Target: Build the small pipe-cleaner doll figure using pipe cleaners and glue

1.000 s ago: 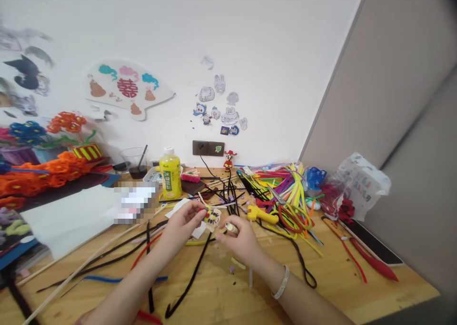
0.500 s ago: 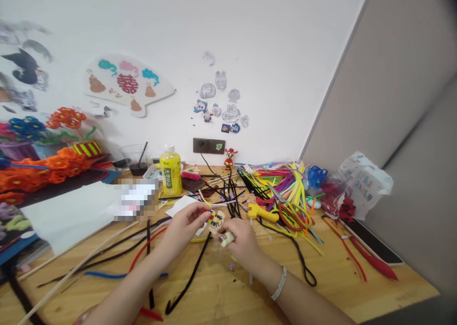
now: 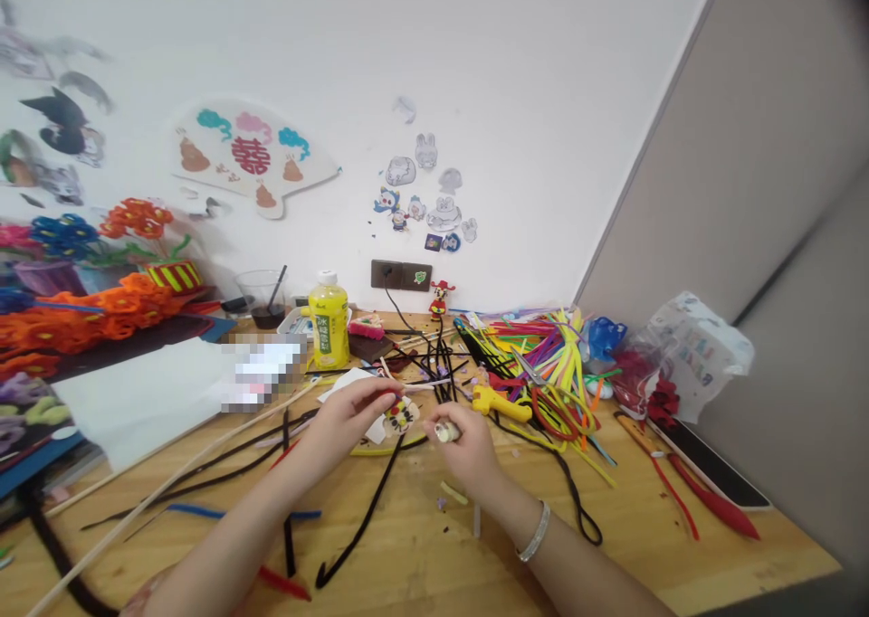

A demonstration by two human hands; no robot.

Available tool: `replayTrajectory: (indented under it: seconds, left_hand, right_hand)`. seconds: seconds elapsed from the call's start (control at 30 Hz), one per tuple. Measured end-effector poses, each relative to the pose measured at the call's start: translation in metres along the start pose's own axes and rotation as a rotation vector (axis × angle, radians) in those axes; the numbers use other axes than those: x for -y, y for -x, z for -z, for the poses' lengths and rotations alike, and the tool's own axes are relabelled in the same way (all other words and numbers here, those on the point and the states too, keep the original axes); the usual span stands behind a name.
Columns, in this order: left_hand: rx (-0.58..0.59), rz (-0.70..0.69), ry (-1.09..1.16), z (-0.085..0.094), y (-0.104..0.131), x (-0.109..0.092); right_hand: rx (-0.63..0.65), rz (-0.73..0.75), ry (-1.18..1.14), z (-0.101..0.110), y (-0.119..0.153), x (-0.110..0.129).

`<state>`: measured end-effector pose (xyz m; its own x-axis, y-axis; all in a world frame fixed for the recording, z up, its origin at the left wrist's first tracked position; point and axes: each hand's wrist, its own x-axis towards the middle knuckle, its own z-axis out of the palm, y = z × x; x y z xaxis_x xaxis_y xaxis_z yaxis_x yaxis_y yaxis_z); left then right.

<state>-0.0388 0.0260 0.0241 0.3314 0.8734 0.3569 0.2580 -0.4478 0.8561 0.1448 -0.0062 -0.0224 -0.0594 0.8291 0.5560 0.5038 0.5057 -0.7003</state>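
Observation:
My left hand [image 3: 361,411] pinches a small figure [image 3: 402,418] with a cream edge and yellow, red and black details, its face turned up. Close on its right, my right hand [image 3: 468,445] is closed round a short cream cylinder [image 3: 446,431], whose pale end shows; its exact kind I cannot make out. A gap separates the right fingers from the figure. Just past the right hand lies a yellow glue gun [image 3: 501,404]. Under and behind the left hand there is a white sheet of paper [image 3: 343,382].
Black pipe cleaners [image 3: 370,517] lie scattered on the wooden table [image 3: 386,563]. A heap of coloured pipe cleaners [image 3: 563,355] with scissors [image 3: 528,366] is at the back right. A yellow bottle [image 3: 329,323], a drink cup [image 3: 262,296] and a red-hatted figure [image 3: 440,300] stand along the back.
My right hand has drawn away from the figure to the right, turning the cream cylinder's end toward me. My left hand has moved slightly left with the figure. The view has shifted a little.

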Motion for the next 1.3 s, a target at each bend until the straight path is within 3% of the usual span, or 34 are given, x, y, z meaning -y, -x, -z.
replayTrajectory:
  seconds: [0.17,0.37,0.57,0.67,0.97,1.3]
  left_hand:
    - [0.017,-0.008,-0.025,-0.005,0.001,0.002]
    - [-0.040,0.059,-0.005,-0.014,0.003,0.000]
    - [-0.060,0.128,0.176,-0.016,0.002,0.005]
    - [0.001,0.164,0.214,-0.015,0.002,0.009]
    - [0.050,0.083,0.214,-0.018,0.003,0.011]
    - [-0.094,0.130,0.101,-0.009,0.002,0.000]
  right_hand:
    - [0.039,-0.106,-0.103,-0.004,-0.003,-0.001]
    - [0.064,-0.166,-0.143,-0.009,-0.001,-0.003]
    - [0.025,-0.260,-0.233,-0.008,-0.003,-0.001]
    - [0.016,-0.264,-0.261,-0.008,-0.004,-0.001]
    - [0.012,-0.277,-0.269,-0.007,-0.003,0.003]
    - [0.203,-0.207,-0.442,-0.003,-0.001,-0.006]
